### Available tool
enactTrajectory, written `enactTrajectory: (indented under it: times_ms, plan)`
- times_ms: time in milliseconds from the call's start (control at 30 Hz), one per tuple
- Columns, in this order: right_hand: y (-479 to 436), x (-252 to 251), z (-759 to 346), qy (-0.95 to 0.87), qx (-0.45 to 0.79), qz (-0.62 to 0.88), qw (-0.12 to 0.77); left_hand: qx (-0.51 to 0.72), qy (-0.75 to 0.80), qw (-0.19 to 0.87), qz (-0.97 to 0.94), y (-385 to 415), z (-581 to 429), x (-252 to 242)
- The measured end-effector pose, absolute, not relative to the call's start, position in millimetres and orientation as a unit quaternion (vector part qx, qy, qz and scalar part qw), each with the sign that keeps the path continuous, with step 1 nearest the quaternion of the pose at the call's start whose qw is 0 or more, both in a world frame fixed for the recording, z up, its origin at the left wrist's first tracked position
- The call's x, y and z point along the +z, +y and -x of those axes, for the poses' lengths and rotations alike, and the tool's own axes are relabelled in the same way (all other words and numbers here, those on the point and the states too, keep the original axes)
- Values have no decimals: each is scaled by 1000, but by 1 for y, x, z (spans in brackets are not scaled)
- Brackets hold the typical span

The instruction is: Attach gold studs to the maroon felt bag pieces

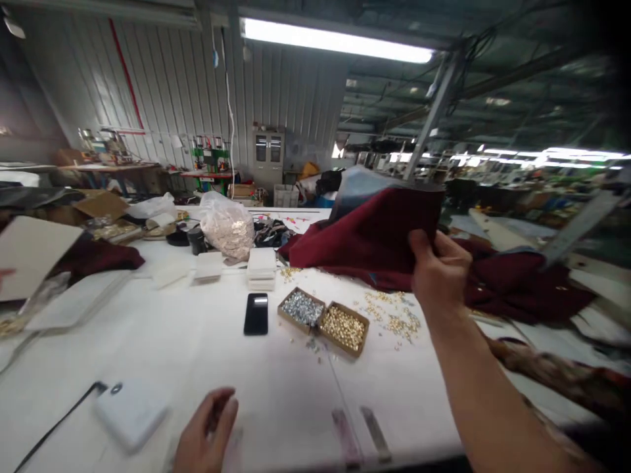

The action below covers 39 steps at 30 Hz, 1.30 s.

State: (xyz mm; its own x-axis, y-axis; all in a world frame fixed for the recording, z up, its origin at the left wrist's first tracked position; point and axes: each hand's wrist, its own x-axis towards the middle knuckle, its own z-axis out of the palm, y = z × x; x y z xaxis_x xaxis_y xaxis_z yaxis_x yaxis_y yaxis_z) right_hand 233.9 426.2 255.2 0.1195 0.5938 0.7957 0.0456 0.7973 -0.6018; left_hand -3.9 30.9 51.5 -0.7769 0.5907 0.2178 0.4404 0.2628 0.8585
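My right hand (pixel 441 266) is raised, with thumb and fingers closed on the edge of a maroon piece of cloth (pixel 369 236). The cloth spreads leftward from the grip over the table, its pale grey-blue other side (pixel 367 180) showing at the top. Low in the view, my left hand (pixel 207 430) rests near the front edge; its fingers are loosely curled, thumb apart, with nothing between them. Between the hands sit a small box of silvery pieces (pixel 302 307) and a box of gold-coloured pieces (pixel 344 327), touching at a corner. Loose gold pieces (pixel 401 322) are scattered beside my right forearm.
A black phone (pixel 256 314) lies left of the boxes, near stacked white cards (pixel 261 266). A white device (pixel 132 412) with a black cord is at lower left. Behind stands a filled plastic bag (pixel 227 223). Part of another person's hand (pixel 4 272) shows by a white board (pixel 37 253).
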Motion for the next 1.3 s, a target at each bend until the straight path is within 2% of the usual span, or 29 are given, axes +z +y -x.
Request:
enactTrajectory:
  times_ms: [133, 267, 333, 433, 667, 833, 1000, 1167, 1300]
  plan:
    - [318, 186, -258, -630, 310, 282, 654, 652, 646, 265, -296, 15, 8, 91]
    - [243, 107, -262, -623, 391, 303, 606, 651, 524, 471, -283, 10, -10, 111]
    - [221, 77, -262, -610, 416, 306, 601, 646, 513, 493, -277, 11, -21, 110]
    - [208, 54, -261, -587, 460, 318, 585, 657, 528, 463, -276, 17, -29, 104]
    - [238, 83, -250, -578, 524, 410, 472, 606, 476, 611, -180, 44, -23, 105]
    - [259, 109, -248, -628, 510, 397, 433, 608, 453, 623, -191, 54, -13, 97]
    - [261, 112, -249, -641, 525, 403, 389, 599, 459, 629, -189, 62, -1, 98]
    - [256, 116, -250, -620, 536, 422, 389, 576, 462, 647, -194, 68, 0, 110]
    - [240, 127, -259, -623, 500, 374, 471, 581, 460, 635, -218, 70, 0, 119]
